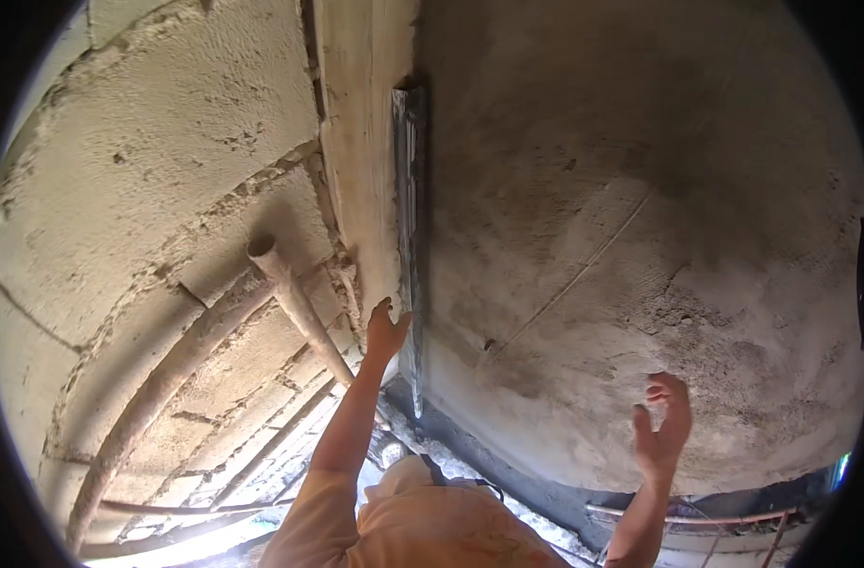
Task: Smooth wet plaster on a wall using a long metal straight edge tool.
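Note:
A long, narrow metal straightedge (410,237) stands upright along the edge where the wooden-looking board (365,142) meets the plastered wall (545,237). My left hand (387,331) is raised at the straightedge's lower half, its fingers apart. Its fingertips come right up to the metal edge; whether they touch it I cannot tell. Lower on the right, my right hand (666,421) is held up in front of the plaster. The thumb stands away from the loosely curled fingers, and nothing lies between them.
Unplastered block wall (167,151) fills the left side. Two round scaffold poles cross in front of it, a shorter pole (304,308) and a long pole (157,398). A thin scored line (578,275) runs diagonally over the plaster. Another rail (687,519) shows at lower right.

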Demonstrator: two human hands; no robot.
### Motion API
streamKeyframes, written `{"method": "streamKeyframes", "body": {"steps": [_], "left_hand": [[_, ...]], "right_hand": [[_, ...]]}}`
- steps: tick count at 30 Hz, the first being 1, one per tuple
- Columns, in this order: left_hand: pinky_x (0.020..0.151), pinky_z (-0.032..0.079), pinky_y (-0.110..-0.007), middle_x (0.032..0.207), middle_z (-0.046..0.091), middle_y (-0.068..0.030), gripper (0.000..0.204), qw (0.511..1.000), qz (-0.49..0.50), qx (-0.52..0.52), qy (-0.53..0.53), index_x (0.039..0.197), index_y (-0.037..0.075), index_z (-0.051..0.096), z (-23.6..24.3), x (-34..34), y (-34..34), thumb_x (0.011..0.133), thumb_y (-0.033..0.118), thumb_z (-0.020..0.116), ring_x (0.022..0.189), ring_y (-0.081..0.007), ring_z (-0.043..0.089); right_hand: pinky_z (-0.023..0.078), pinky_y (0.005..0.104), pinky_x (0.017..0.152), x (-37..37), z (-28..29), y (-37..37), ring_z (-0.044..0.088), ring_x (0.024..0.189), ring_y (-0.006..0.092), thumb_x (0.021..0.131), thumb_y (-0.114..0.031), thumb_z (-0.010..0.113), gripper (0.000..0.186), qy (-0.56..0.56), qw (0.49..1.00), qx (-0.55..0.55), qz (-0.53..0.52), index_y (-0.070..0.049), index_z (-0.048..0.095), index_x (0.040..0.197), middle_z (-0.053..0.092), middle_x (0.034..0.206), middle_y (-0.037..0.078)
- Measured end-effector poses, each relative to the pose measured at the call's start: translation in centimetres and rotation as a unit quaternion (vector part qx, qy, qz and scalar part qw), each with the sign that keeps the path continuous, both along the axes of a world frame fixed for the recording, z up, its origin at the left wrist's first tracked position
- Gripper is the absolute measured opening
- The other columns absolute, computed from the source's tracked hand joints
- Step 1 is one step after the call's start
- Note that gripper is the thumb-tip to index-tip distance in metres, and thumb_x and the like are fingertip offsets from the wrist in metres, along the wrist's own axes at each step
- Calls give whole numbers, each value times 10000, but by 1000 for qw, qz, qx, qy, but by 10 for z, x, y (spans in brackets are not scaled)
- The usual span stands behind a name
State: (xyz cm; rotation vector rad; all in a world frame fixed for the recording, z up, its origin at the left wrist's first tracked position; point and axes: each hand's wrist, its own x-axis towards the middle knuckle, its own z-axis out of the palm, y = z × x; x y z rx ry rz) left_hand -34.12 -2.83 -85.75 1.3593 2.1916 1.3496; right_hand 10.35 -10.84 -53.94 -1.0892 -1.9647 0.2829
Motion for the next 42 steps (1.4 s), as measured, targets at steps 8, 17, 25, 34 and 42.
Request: {"method": "streamKeyframes", "body": {"steps": [8, 17, 25, 34, 42], "left_hand": [[977, 490, -476, 1247, 612, -270, 625, 997, -33, -66, -33, 1314, -9, 564, -63, 6, 59, 836, 344, 759, 1158, -435, 597], [806, 527, -507, 916, 676, -246, 371, 998, -48, 4, 27, 1019, 8, 652, -50, 11, 54, 865, 337, 725, 890, -452, 657], [643, 505, -479, 733, 631, -195, 336, 996, -16, 80, 35, 935, 13, 622, 50, 10, 70, 885, 331, 719, 707, -411, 645], [647, 528, -408, 774, 692, -162, 259, 986, -43, 150, 52, 958, 15, 658, 139, 18, 88, 899, 260, 718, 696, -326, 683], [654, 538, -403, 810, 711, -169, 305, 983, -32, 144, 105, 965, -18, 631, 143, 18, 101, 921, 271, 719, 740, -306, 711]], "right_hand": [[521, 362, 755, -46, -40, -11, 636, 868, 257, 747, -46, 750, 490, -69, 987, -141, -43, -25, 612, 1217, 640, 1112, 155], [549, 375, 745, -47, -58, -6, 651, 855, 282, 787, -54, 762, 471, -86, 987, -137, -11, -24, 609, 1232, 654, 1136, 176], [569, 355, 741, -13, -75, -6, 677, 858, 294, 820, -95, 755, 386, -91, 983, -151, 47, -26, 646, 1184, 657, 1155, 179], [544, 357, 701, 42, -172, -25, 669, 844, 245, 847, -121, 740, 381, -88, 951, -295, 30, -50, 639, 1206, 650, 1110, 130], [564, 373, 715, 75, -254, -48, 701, 870, 269, 873, -163, 756, 379, -49, 921, -385, 31, -31, 629, 1204, 670, 1113, 185]]}}
